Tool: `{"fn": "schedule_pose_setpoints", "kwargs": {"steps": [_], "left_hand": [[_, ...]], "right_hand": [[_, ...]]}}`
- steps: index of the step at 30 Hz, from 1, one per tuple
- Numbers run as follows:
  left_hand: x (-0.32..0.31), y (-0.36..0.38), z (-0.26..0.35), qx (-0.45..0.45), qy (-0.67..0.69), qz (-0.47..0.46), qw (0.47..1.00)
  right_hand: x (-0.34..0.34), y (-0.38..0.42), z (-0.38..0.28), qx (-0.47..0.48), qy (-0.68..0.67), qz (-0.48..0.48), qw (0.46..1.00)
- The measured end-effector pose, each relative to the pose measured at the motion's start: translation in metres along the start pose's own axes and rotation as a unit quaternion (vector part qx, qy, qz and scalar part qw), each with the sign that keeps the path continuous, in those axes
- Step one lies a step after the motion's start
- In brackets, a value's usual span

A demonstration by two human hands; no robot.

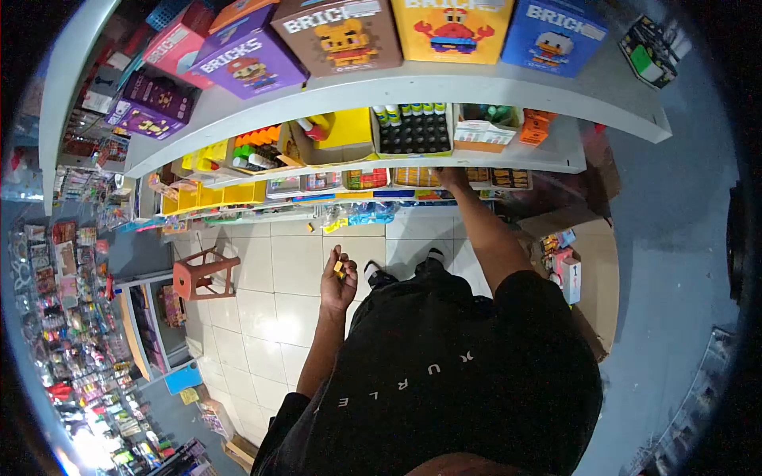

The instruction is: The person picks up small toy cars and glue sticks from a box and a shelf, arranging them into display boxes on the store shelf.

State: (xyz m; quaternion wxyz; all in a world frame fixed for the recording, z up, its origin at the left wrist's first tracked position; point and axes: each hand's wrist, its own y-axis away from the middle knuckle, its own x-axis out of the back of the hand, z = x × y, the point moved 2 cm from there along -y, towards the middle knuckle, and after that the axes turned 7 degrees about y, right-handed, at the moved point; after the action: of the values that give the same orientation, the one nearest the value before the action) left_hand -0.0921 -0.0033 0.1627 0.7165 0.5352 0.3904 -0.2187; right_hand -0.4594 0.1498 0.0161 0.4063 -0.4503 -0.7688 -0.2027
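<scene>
My left hand (338, 293) is raised over the tiled floor, its fingers closed around a small yellow-orange box (340, 267). My right hand (452, 179) reaches under the shelf edge, at a tray of small yellow boxes (416, 177) in the lower row. Its fingertips are hidden among the goods, so their grip does not show. To the left of that tray is one with red and yellow packs (366, 178). On its right, a tray of black and yellow packs (509, 178) sits beyond my wrist.
Overhead, a grey shelf (381, 86) juts toward me, bearing several BRICKS boxes (456, 30). Below it stand black-capped bottles (414, 135) and a yellow carton (349, 131). A red stool (205, 274) is at left; an open cardboard box (597, 262) is at right. A small orange piece (310, 228) lies on the floor.
</scene>
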Motion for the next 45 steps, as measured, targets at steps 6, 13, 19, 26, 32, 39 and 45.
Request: {"fn": "schedule_pose_setpoints", "kwargs": {"steps": [6, 13, 19, 26, 32, 39, 45], "left_hand": [[0.012, 0.005, 0.015, -0.012, 0.015, -0.015, 1.000], [0.009, 0.000, 0.023, 0.002, 0.025, -0.024, 0.999], [0.005, 0.000, 0.029, 0.003, 0.024, -0.019, 1.000], [0.011, 0.001, 0.030, -0.015, 0.009, 0.010, 1.000], [0.008, -0.002, 0.029, -0.007, 0.017, 0.017, 1.000], [-0.009, -0.029, 0.035, 0.019, 0.021, -0.072, 0.997], [-0.062, -0.047, 0.022, -0.002, -0.053, -0.095, 0.994]], "right_hand": [[-0.003, -0.012, -0.005, 0.055, 0.124, -0.020, 0.991], [-0.007, -0.028, 0.001, 0.056, 0.150, -0.051, 0.986], [-0.008, -0.031, 0.005, 0.064, 0.170, -0.071, 0.981], [-0.006, -0.026, 0.009, 0.070, 0.181, -0.082, 0.977], [-0.012, -0.032, 0.006, 0.072, 0.187, -0.078, 0.977], [-0.010, -0.029, 0.000, 0.102, 0.221, -0.084, 0.966], [0.056, 0.017, -0.104, 0.066, 0.079, -0.220, 0.970]]}}
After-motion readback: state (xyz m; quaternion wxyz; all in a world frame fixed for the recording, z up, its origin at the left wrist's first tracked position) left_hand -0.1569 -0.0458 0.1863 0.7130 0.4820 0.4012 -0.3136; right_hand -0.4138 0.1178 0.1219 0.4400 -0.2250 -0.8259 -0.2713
